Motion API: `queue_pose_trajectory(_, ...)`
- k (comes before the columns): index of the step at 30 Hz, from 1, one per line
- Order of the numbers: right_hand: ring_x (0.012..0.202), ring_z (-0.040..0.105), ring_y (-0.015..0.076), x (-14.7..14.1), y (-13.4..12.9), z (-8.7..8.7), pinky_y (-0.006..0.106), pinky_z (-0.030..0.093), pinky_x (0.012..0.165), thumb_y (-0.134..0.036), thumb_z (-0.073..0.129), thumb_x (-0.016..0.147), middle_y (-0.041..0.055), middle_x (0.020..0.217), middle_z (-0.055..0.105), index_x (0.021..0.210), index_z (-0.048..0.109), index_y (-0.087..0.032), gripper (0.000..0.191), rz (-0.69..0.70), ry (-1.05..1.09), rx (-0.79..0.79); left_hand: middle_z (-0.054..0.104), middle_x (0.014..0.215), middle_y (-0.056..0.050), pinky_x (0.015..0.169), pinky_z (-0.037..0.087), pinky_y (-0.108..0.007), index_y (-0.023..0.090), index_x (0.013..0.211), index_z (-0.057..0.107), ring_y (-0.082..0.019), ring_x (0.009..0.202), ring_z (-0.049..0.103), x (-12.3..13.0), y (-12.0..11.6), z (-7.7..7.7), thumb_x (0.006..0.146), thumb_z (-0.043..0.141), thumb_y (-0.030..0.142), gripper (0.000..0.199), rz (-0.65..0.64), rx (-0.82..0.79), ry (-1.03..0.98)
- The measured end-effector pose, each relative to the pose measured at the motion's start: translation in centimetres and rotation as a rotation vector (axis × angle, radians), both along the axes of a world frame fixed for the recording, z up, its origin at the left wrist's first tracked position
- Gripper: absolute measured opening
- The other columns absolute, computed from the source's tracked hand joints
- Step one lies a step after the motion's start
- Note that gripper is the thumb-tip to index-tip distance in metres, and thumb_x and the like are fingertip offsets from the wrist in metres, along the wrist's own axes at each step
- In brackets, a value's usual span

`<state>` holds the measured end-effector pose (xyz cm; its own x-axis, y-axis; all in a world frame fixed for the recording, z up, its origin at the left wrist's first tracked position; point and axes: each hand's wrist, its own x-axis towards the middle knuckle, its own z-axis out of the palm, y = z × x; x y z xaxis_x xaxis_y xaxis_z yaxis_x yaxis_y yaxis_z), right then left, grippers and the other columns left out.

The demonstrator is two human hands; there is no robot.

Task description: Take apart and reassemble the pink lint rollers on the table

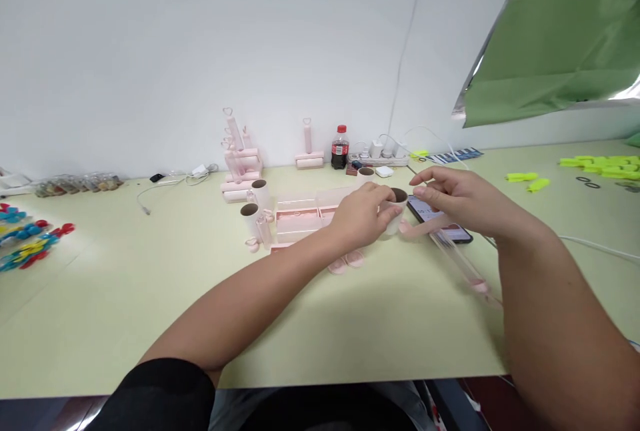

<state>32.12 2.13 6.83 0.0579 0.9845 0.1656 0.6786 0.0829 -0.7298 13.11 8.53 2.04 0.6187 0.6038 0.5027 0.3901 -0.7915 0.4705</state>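
A white sticky-paper roll (397, 217) with a brown cardboard core stands upright on the table, and my left hand (364, 214) has its fingers and thumb closed round its left side. Just right of the roll's top, my right hand (453, 197) hovers with thumb and forefinger apart, holding nothing visible. Beneath it lie a pink lint-roller handle part (425, 226) and a long clear-and-pink handle (463, 267), partly over a phone (460, 234). Pink roller cases (297, 217) lie left of my left hand, partly hidden by my forearm. Two pink round caps (355, 258) rest in front.
More upright rolls (250, 221) stand left, with another roll (365, 176) behind. Assembled pink lint rollers (241, 177), a cola bottle (340, 148) and a power strip (385, 159) line the wall. Yellow pieces (600, 165) lie right; colourful pieces (30, 244) lie far left.
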Motion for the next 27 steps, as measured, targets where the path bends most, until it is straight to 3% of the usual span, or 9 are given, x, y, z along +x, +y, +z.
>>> queue_pose_trajectory(4, 0.051, 0.051, 0.0119, 0.4, -0.1, 0.1, 0.021, 0.028, 0.046, -0.056, 0.063, 0.080, -0.0064, 0.056, 0.044, 0.090, 0.059, -0.024, 0.034, 0.044, -0.007, -0.175, 0.064, 0.104, -0.004, 0.076, 0.045, -0.028, 0.020, 0.098, 0.063, -0.017, 0.089, 0.060, 1.1, 1.4, -0.8, 0.092, 0.053, 0.036, 0.020, 0.045, -0.002, 0.064)
queue_pose_trajectory(7, 0.055, 0.055, 0.0130, 0.5, -0.5, 0.4, 0.020, 0.026, 0.047, -0.051, 0.065, 0.081, -0.0065, 0.057, 0.040, 0.090, 0.059, -0.024, 0.029, 0.114, -0.011, -0.221, 0.064, 0.101, -0.004, 0.076, 0.045, -0.028, 0.020, 0.096, 0.064, -0.017, 0.089, 0.060, 1.6, 1.8, -1.4, 0.091, 0.053, 0.035, 0.019, 0.059, 0.005, 0.124)
queue_pose_trajectory(11, 0.050, 0.041, 0.0091, 0.5, -1.1, 0.8, 0.021, 0.026, 0.047, -0.047, 0.063, 0.083, -0.0056, 0.060, 0.041, 0.092, 0.061, -0.022, 0.026, 0.257, -0.037, -0.174, 0.064, 0.104, -0.004, 0.079, 0.046, -0.029, 0.021, 0.100, 0.065, -0.018, 0.094, 0.061, 1.7, 2.1, -1.7, 0.092, 0.051, 0.033, 0.020, 0.043, 0.010, 0.170)
queue_pose_trajectory(17, 0.052, 0.035, 0.0088, 0.5, -1.5, 0.7, 0.021, 0.028, 0.047, -0.043, 0.063, 0.083, -0.0043, 0.062, 0.045, 0.094, 0.061, -0.021, 0.025, 0.422, 0.057, -0.130, 0.064, 0.112, -0.006, 0.082, 0.048, -0.030, 0.020, 0.107, 0.063, -0.019, 0.097, 0.061, 1.0, 1.8, -0.9, 0.090, 0.054, 0.026, 0.021, 0.065, -0.026, 0.176)
queue_pose_trajectory(21, 0.051, 0.035, 0.0081, -0.1, -1.4, 0.6, 0.020, 0.028, 0.045, -0.039, 0.064, 0.084, -0.0046, 0.062, 0.045, 0.090, 0.060, -0.020, 0.020, 0.468, 0.105, -0.098, 0.064, 0.110, -0.007, 0.085, 0.047, -0.031, 0.018, 0.104, 0.063, -0.019, 0.100, 0.060, -0.3, -0.3, 0.5, 0.094, 0.046, 0.026, 0.022, 0.113, -0.062, -0.006)
queue_pose_trajectory(22, 0.050, 0.034, 0.0078, -0.4, -1.4, 0.5, 0.020, 0.028, 0.044, -0.038, 0.064, 0.084, -0.0050, 0.061, 0.044, 0.087, 0.059, -0.020, 0.019, 0.482, 0.121, -0.079, 0.065, 0.106, -0.006, 0.084, 0.047, -0.030, 0.018, 0.102, 0.063, -0.018, 0.099, 0.060, -0.8, -1.1, 0.9, 0.095, 0.043, 0.027, 0.023, 0.080, -0.121, -0.073)
queue_pose_trajectory(24, 0.049, 0.035, 0.0075, -1.3, -1.5, 0.3, 0.020, 0.028, 0.044, -0.036, 0.066, 0.082, -0.0054, 0.059, 0.043, 0.081, 0.058, -0.019, 0.018, 0.521, 0.163, -0.013, 0.066, 0.098, -0.004, 0.077, 0.048, -0.027, 0.018, 0.104, 0.062, -0.015, 0.090, 0.062, -2.0, -2.7, 1.6, 0.096, 0.044, 0.033, 0.024, -0.119, -0.384, -0.104)
queue_pose_trajectory(27, 0.050, 0.040, 0.0083, -3.1, -1.5, -0.5, 0.020, 0.033, 0.045, -0.033, 0.068, 0.081, -0.0043, 0.058, 0.046, 0.076, 0.059, -0.019, 0.018, 0.578, 0.237, 0.091, 0.065, 0.080, -0.001, 0.066, 0.046, -0.024, 0.017, 0.098, 0.061, -0.012, 0.072, 0.061, -3.7, -4.2, 1.8, 0.094, 0.051, 0.037, 0.023, -0.499, -0.787, 0.087)
